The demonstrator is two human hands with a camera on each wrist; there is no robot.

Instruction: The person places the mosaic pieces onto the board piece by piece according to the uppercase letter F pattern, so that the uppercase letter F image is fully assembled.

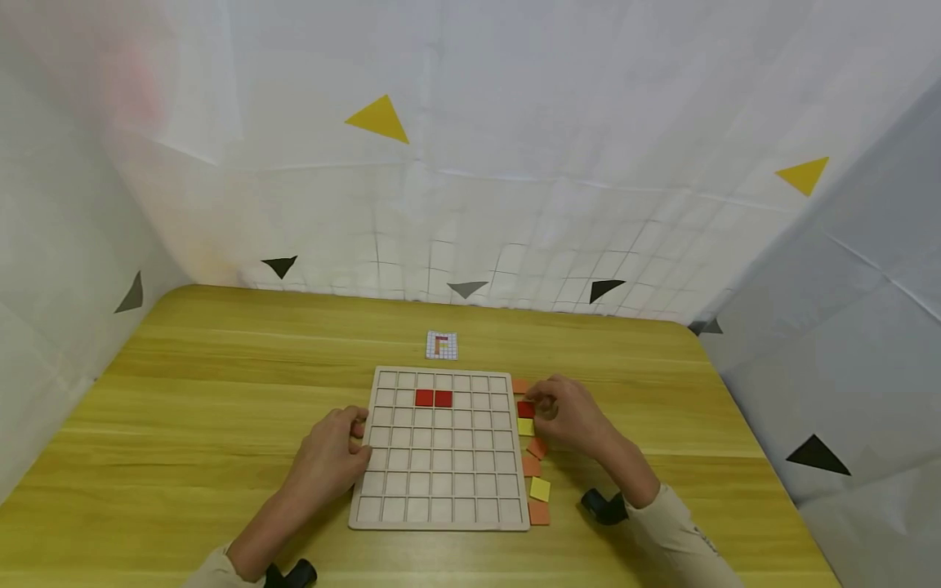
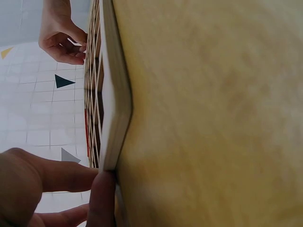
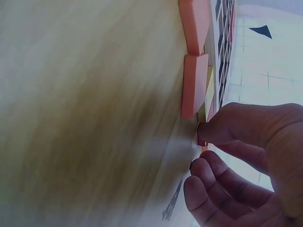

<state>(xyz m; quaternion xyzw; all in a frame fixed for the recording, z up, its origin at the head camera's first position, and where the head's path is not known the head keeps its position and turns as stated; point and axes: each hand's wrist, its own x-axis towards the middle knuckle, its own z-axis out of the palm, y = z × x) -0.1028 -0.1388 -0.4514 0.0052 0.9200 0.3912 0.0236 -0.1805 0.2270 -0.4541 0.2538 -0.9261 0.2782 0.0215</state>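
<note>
A pale wooden grid board (image 1: pixel 441 526) lies on the table, with two red tiles (image 1: pixel 434 398) side by side in its second row from the back. At the board's left edge, my left hand (image 1: pixel 327 452) pinches the rim between thumb and finger; the left wrist view shows the board's edge (image 2: pixel 113 137) close up. Beyond the right edge, my right hand (image 1: pixel 569 415) has its thumb and fingertips on a red square tile (image 1: pixel 525 409). In the right wrist view that red tile (image 3: pixel 202 134) is mostly covered by the fingers.
Orange tiles (image 1: pixel 539 513) and yellow tiles (image 1: pixel 540 489) lie in a loose column along the board's right side. A small pattern card (image 1: pixel 441 345) lies behind the board. White sheets with coloured triangles (image 1: pixel 381 120) enclose the wooden table (image 1: pixel 220 367).
</note>
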